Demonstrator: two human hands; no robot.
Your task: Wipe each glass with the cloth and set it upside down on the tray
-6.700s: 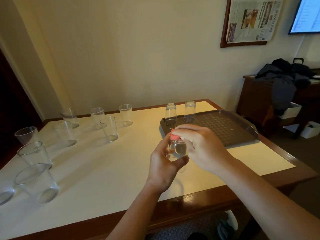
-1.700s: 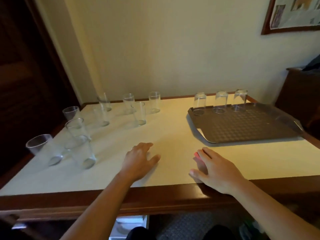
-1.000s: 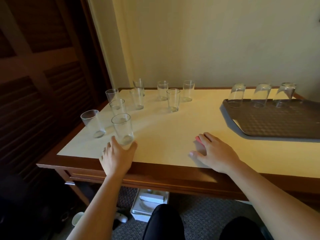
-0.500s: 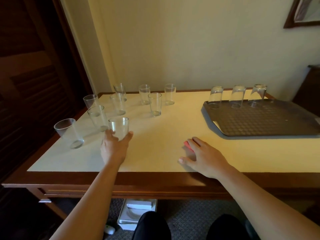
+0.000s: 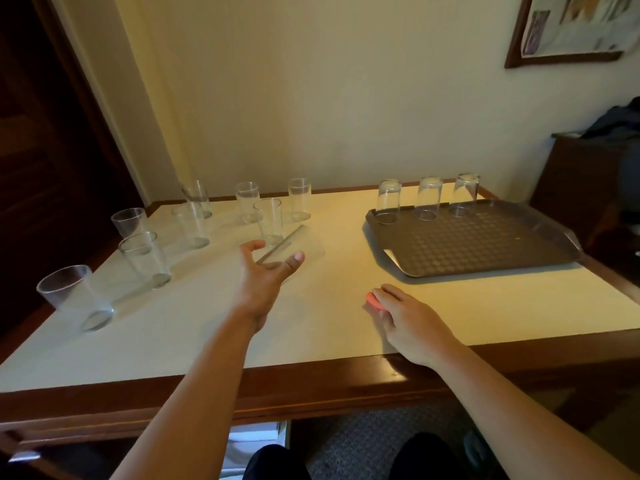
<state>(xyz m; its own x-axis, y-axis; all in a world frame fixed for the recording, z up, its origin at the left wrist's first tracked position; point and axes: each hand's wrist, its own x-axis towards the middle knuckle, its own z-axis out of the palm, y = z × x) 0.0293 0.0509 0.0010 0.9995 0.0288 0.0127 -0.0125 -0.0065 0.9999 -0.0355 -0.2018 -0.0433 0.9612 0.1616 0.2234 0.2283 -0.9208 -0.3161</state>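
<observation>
The left hand (image 5: 265, 277) is raised above the table (image 5: 194, 327), thumb and fingers curled round a clear glass (image 5: 294, 249) that lies tilted on its side, blurred. The right hand (image 5: 408, 320) lies flat on the table, fingers straight, pressing on a pink cloth (image 5: 373, 300) that peeks out at the fingertips. Three glasses stand upside down along the far edge of the dark tray (image 5: 485, 251); eight more stand upright at the left.
</observation>
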